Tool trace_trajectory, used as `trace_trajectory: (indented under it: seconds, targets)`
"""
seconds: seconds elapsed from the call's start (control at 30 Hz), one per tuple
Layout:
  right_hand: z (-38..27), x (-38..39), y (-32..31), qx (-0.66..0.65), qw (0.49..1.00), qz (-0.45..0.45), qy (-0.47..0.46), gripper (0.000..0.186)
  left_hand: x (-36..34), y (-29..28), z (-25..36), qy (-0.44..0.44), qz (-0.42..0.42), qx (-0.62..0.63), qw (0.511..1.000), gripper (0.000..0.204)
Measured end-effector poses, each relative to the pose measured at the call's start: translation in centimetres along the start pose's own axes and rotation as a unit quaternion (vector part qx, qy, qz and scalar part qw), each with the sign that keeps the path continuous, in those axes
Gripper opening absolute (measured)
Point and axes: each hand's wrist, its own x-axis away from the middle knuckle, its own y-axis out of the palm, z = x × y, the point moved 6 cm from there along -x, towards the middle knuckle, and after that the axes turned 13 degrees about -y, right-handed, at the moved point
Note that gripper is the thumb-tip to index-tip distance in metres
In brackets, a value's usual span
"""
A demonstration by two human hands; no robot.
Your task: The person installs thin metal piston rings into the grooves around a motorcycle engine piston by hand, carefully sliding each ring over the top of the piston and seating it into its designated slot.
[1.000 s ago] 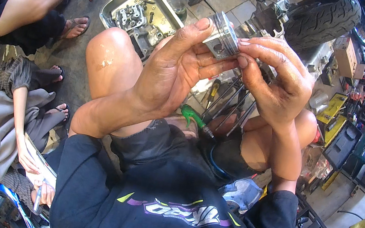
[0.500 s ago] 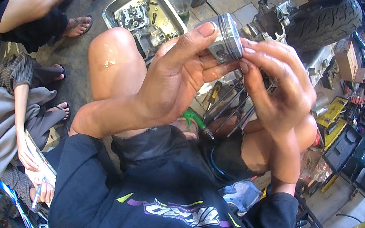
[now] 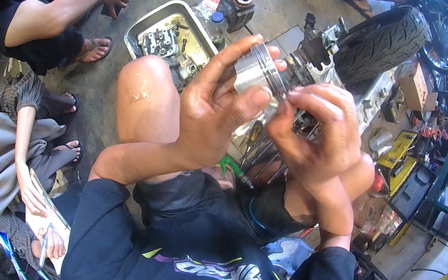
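Observation:
A silvery metal piston with grooves and rings around one end is held up over my lap, tilted. My left hand grips it, thumb on the near side and fingers behind. Against the ringed edge, the thumb and fingertips of my right hand are pinched together. Whether they hold the rim itself or a piston ring there is too fine to tell. Beyond the piston stands a metal engine, partly hidden by my hands.
Left of it lies a tray of metal parts, beside a blue-capped bottle and a cylinder block. A green air gun lies between my legs. A tyre and toolbox are at right; co-workers sit left, one writing.
The piston has turned in my left hand, and its thumb has come round to the near side. My right fingers have bunched closer together at the ringed edge. The view has shifted.

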Motion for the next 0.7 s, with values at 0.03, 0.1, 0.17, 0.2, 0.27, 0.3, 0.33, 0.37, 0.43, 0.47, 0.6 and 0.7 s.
trace_trajectory:
  seconds: [0.03, 0.1, 0.17, 0.2, 0.27, 0.3, 0.33, 0.37, 0.43, 0.47, 0.6, 0.7]
  targets:
    - [0.0, -0.3, -0.2, -0.023, 1.0, 0.001, 0.021, 0.023, 0.0, -0.2, 0.4, 0.057, -0.009, -0.062, 0.996, 0.067]
    - [0.5, -0.4, -0.6, -0.056, 0.997, -0.012, 0.048, 0.024, 0.1, -0.1, 0.8, 0.166, -0.025, -0.18, 0.969, 0.069]
    - [0.1, -0.9, -0.9, -0.062, 0.996, -0.029, 0.059, 0.023, 0.0, -0.2, 1.4, 0.267, -0.001, -0.267, 0.926, 0.069]
    - [-0.2, -1.0, -0.8, -0.07, 0.994, -0.037, 0.075, 0.021, 0.0, -0.2, 1.7, 0.315, 0.009, -0.318, 0.894, 0.068]
    - [-0.7, -1.5, -0.8, -0.049, 0.996, -0.042, 0.064, 0.02, 0.2, 0.0, 2.1, 0.382, 0.03, -0.38, 0.842, 0.065]
    - [-0.8, -1.5, -0.8, -0.039, 0.996, -0.045, 0.06, 0.019, 0.3, 0.2, 2.3, 0.398, 0.029, -0.402, 0.824, 0.065]
    - [-0.8, -1.4, -0.8, -0.027, 0.997, -0.049, 0.054, 0.018, 0.4, 0.3, 2.5, 0.413, 0.029, -0.424, 0.805, 0.065]
    - [-0.8, -1.4, -0.9, -0.017, 0.997, -0.053, 0.048, 0.017, 0.6, 0.5, 2.7, 0.429, 0.028, -0.447, 0.785, 0.066]
    - [-0.9, -1.3, -0.9, -0.007, 0.998, -0.048, 0.042, 0.016, 0.8, 0.7, 2.9, 0.439, 0.018, -0.452, 0.776, 0.067]
    - [-0.9, -1.3, -0.9, -0.002, 0.998, -0.05, 0.036, 0.016, 0.9, 0.8, 3.0, 0.443, 0.013, -0.455, 0.772, 0.068]
    - [-1.0, -1.6, -0.8, 0.018, 0.998, -0.055, 0.022, 0.015, 1.0, 0.9, 3.1, 0.409, -0.012, -0.494, 0.767, 0.073]
    - [-1.0, -1.7, -0.7, 0.021, 0.998, -0.051, 0.003, 0.015, 1.0, 0.7, 3.0, 0.387, -0.021, -0.509, 0.769, 0.076]
